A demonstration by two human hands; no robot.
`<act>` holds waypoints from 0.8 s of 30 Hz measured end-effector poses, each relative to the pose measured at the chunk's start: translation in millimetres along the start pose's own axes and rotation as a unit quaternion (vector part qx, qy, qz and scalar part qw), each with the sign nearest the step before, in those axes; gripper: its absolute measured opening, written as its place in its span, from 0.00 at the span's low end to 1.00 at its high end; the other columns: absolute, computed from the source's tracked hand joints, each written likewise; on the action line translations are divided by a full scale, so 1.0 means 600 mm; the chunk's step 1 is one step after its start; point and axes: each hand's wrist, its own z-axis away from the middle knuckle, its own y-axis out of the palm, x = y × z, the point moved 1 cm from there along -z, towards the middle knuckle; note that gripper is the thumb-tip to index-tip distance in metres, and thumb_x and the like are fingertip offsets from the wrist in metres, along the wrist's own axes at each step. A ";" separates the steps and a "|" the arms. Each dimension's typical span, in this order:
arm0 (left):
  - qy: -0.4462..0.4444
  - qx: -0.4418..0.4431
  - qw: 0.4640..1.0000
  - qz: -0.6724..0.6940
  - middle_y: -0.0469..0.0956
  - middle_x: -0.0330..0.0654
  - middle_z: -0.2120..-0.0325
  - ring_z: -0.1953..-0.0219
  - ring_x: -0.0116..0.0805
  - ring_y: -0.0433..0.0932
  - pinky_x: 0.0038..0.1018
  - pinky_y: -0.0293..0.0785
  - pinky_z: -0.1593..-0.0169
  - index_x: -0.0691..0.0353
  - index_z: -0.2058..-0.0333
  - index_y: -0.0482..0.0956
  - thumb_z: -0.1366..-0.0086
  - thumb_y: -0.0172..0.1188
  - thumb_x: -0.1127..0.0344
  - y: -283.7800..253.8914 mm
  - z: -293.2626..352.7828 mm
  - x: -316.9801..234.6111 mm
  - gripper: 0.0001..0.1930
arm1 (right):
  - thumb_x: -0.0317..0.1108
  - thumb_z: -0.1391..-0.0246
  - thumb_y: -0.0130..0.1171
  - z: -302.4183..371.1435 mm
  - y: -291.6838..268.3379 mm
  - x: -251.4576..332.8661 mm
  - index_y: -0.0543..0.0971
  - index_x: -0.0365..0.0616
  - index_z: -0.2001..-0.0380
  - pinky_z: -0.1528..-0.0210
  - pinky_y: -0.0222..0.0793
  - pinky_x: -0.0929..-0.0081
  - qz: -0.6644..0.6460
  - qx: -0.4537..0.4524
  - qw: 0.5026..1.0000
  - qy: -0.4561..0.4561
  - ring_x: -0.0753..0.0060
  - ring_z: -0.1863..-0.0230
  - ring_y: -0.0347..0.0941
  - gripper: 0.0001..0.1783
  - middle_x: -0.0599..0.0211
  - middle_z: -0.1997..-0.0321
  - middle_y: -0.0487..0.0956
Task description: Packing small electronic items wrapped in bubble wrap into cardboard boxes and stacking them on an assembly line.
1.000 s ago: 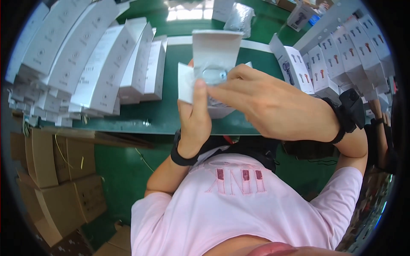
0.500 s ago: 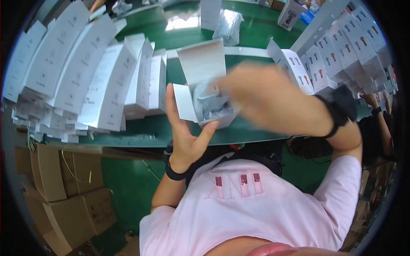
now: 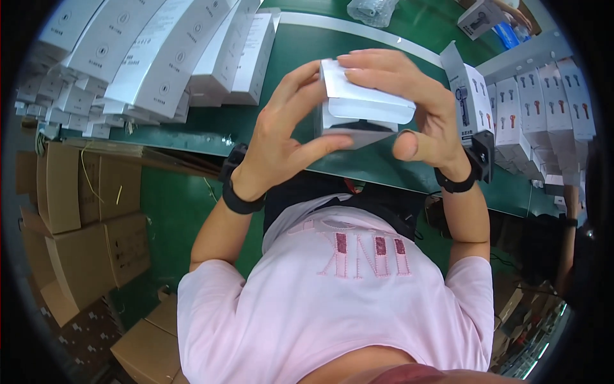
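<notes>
A small white carton (image 3: 364, 110) is held up over the near edge of the green table. Its top flap is folded most of the way down, and a narrow gap at the front shows something dark inside. My left hand (image 3: 278, 131) grips the carton's left side, fingers behind it and thumb along the lower front edge. Across the lid lie the fingers of my right hand (image 3: 425, 96), its thumb curled by the carton's right front corner. The rest of the contents is hidden by the lid.
Long white boxes (image 3: 153, 70) are stacked at the left. On the right stand an open white box (image 3: 469, 93) and rows of printed white boxes (image 3: 527, 105). A clear plastic-wrapped item (image 3: 373, 9) lies farther back. Brown cardboard cartons (image 3: 89, 256) are at the lower left.
The carton's lid, upright before, is now folded down over the wrapped item inside. My right hand has moved from the opening onto the lid. My left hand still holds the carton.
</notes>
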 end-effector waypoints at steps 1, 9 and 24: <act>-0.008 -0.004 1.000 -0.003 0.67 0.52 0.44 0.45 0.45 0.73 0.37 0.71 0.42 0.64 0.49 0.74 0.54 0.76 0.67 0.010 0.011 0.002 0.32 | 0.44 0.50 0.67 0.004 0.008 0.013 0.80 0.41 0.50 0.39 0.62 0.57 0.039 -0.019 0.998 0.040 0.49 0.38 0.67 0.26 0.49 0.42 0.74; -0.083 -0.063 0.973 0.205 0.68 0.46 0.42 0.40 0.39 0.69 0.38 0.67 0.38 0.60 0.42 0.64 0.56 0.77 0.71 0.014 0.014 0.019 0.42 | 0.43 0.43 0.58 0.007 0.023 0.026 0.80 0.53 0.48 0.38 0.61 0.54 0.242 0.041 0.969 0.009 0.43 0.37 0.64 0.20 0.54 0.39 0.73; -0.057 0.137 0.989 0.002 0.48 0.61 0.32 0.29 0.48 0.48 0.40 0.47 0.31 0.72 0.32 0.42 0.54 0.76 0.49 0.034 -0.213 -0.090 0.62 | 0.55 0.56 0.67 0.265 -0.024 0.255 0.77 0.35 0.52 0.50 0.69 0.63 0.369 -0.427 0.793 0.231 0.57 0.52 0.73 0.36 0.52 0.52 0.75</act>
